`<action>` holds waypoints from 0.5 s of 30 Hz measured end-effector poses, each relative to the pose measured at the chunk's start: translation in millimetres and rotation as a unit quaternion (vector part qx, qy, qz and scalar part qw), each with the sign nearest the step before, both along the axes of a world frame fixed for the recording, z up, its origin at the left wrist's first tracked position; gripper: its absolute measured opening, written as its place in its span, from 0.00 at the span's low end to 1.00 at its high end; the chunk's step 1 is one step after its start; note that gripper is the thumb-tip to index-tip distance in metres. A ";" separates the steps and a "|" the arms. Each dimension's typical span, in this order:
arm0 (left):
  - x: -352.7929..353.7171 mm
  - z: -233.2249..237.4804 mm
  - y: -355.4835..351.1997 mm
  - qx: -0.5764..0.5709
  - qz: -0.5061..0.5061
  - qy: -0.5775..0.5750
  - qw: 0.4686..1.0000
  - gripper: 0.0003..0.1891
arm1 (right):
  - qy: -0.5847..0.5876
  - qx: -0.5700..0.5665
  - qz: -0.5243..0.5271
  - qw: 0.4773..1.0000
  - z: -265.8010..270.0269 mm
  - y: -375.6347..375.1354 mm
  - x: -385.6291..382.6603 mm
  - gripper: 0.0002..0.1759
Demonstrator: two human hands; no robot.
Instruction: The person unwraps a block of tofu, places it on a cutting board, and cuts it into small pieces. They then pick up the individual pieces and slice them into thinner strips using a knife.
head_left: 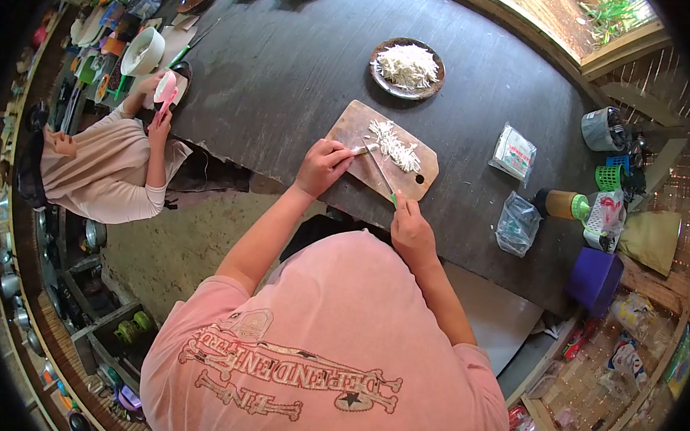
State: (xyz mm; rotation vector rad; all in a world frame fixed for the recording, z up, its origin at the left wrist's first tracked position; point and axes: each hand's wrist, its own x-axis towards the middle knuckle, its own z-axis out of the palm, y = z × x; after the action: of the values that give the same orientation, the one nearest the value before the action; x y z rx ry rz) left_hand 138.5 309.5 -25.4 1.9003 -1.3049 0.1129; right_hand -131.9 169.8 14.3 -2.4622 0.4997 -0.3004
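My left hand is closed, its fingers pinching a small white piece of food against the wooden cutting board. I cannot make out exactly what kind of food it is. In my right hand is a knife with a green handle, its blade slanting over the board beside the white piece. Thin white shreds lie in a loose heap on the board, to the right of the blade. Beyond the board stands a brown plate piled with more white shreds.
At the left a person holds a pink utensil near a white bowl. On the right of the dark table lie a plastic packet and a clear bag. A jar and purple container stand beyond.
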 end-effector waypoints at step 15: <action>3.8 -1.2 4.2 -0.039 -0.017 0.023 0.999 0.06 | 0.058 -0.075 -0.025 0.995 31.2 24.9 13.2 0.30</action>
State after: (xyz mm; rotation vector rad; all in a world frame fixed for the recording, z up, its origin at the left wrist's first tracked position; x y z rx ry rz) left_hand 142.3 313.7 -26.6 1.8041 -1.2828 0.1024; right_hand -118.7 194.8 45.5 -2.6272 0.6081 -0.2229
